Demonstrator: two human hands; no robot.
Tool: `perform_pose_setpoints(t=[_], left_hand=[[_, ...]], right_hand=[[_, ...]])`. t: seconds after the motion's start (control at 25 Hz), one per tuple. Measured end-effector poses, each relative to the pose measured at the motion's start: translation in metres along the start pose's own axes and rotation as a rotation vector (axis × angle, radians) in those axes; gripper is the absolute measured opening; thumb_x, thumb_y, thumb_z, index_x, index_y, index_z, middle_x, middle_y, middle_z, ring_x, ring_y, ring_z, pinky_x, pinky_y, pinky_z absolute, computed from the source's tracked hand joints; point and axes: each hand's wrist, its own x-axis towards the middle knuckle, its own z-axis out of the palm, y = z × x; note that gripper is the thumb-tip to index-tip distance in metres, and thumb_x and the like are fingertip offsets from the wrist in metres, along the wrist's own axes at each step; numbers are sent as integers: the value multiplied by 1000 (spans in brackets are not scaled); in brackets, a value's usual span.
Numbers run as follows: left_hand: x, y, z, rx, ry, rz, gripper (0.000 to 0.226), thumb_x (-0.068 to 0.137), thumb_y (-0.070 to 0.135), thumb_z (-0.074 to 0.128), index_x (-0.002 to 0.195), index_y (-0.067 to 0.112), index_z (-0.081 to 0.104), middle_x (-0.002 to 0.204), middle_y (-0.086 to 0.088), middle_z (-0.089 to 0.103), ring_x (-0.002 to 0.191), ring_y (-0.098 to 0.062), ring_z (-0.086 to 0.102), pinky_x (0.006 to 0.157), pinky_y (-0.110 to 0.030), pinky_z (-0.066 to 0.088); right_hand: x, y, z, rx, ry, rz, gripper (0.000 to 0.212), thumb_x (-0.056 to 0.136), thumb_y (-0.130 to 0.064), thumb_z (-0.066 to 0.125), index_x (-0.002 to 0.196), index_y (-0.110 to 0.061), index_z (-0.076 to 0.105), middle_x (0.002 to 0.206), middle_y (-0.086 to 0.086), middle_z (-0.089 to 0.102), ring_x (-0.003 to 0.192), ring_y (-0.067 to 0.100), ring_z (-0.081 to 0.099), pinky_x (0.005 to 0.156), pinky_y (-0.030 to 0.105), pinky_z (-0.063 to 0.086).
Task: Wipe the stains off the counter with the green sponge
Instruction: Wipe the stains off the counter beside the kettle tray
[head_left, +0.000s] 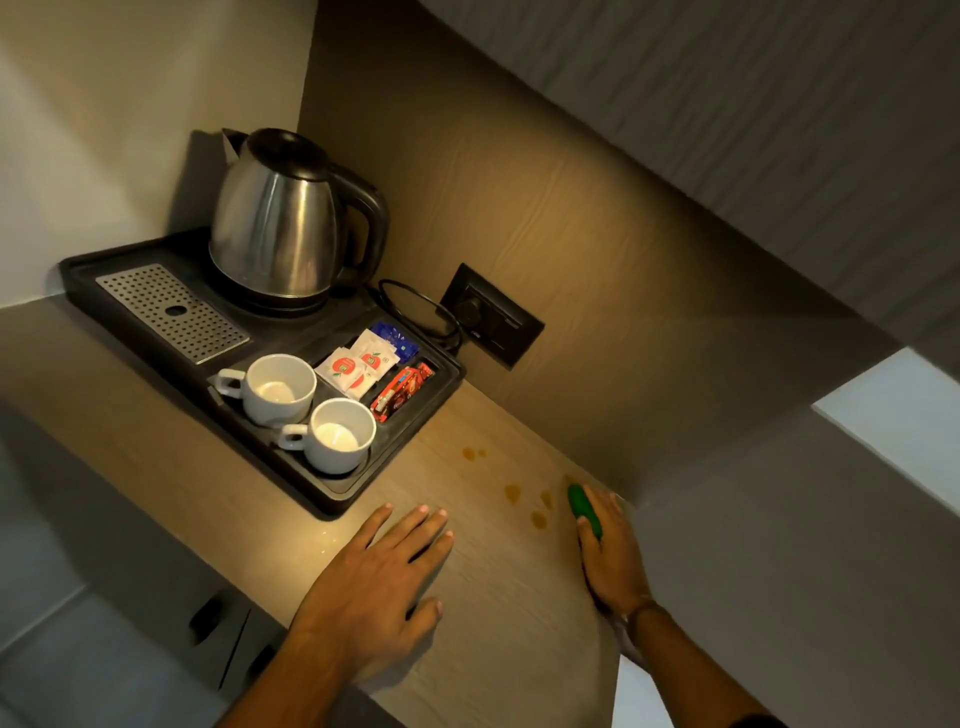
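My right hand is closed over the green sponge, pressing it onto the wooden counter just beside the amber stains, while my left hand lies flat nearby with fingers spread. Beyond them a black tray holds two white cups, sachets and a steel kettle.
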Motion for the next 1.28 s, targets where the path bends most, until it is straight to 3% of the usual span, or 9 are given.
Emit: perform_pose_setpoints(t=[0.08, 0.24, 0.4, 0.6, 0.76, 0.84, 0.96, 1.16, 1.28], left_hand=[[0, 0, 1, 8, -7, -1, 73, 102, 62, 31, 165, 27, 18, 175, 5, 4, 158, -14, -4, 123, -46, -8], [1, -2, 1, -22, -3, -18, 74, 101, 62, 35, 164, 26, 22, 175, 5, 9, 158, -14, -1, 122, -45, -9], [1, -2, 3, 10, 1, -15, 72, 102, 61, 35, 164, 26, 23, 175, 5, 10, 158, -14, 0, 122, -45, -8], [1, -1, 2, -5, -16, -26, 73, 102, 63, 30, 165, 28, 16, 176, 6, 4, 158, -12, -7, 125, -43, -11], [1, 0, 1, 16, -35, -24, 73, 102, 62, 30, 165, 27, 16, 176, 5, 2, 158, -13, -7, 126, -45, -10], [0, -1, 1, 5, -30, -25, 73, 102, 62, 30, 165, 27, 16, 176, 6, 2, 158, -13, -8, 126, -45, -12], [0, 0, -1, -15, -44, -26, 74, 102, 61, 30, 165, 26, 16, 176, 5, 3, 158, -13, -8, 124, -45, -13], [0, 4, -6, 26, -59, -18, 71, 104, 59, 31, 165, 26, 15, 176, 4, 2, 158, -14, -7, 127, -46, -8], [0, 3, -5, 18, -54, -33, 72, 104, 59, 31, 165, 25, 15, 176, 2, 3, 159, -15, -6, 126, -45, -10]], right_hand=[[10, -25, 11, 0, 15, 68, 49, 106, -13, 50, 154, -15, 41, 163, 8, 38, 156, 29, 21, 125, 52, 24], [-23, -10, 16, 32, -96, -192, 49, 107, -25, 50, 154, -35, 38, 165, -12, 30, 156, 7, 13, 128, 43, 18], [14, -36, 17, 30, 1, 24, 46, 107, -17, 50, 153, -18, 43, 163, 5, 38, 156, 24, 20, 125, 52, 23], [-18, -21, 20, 46, -92, -223, 47, 107, -19, 51, 152, -28, 44, 163, -6, 36, 157, 15, 16, 127, 40, 19], [23, -39, 17, 51, 14, 75, 46, 106, -14, 50, 152, -13, 44, 162, 8, 40, 155, 29, 22, 125, 51, 23], [19, -49, 30, 41, -23, -1, 48, 106, -16, 51, 153, -17, 42, 163, 5, 37, 156, 25, 19, 126, 52, 22], [-30, -18, 22, 46, -92, -213, 50, 107, -24, 51, 153, -38, 40, 164, -15, 32, 156, 6, 12, 128, 44, 18], [-7, -49, 24, 61, -35, 18, 46, 106, -17, 51, 152, -19, 45, 162, 1, 39, 156, 22, 19, 126, 50, 22], [-42, -36, 30, 20, -133, -267, 49, 106, -30, 50, 154, -35, 41, 165, -11, 33, 157, 10, 14, 127, 37, 16]])
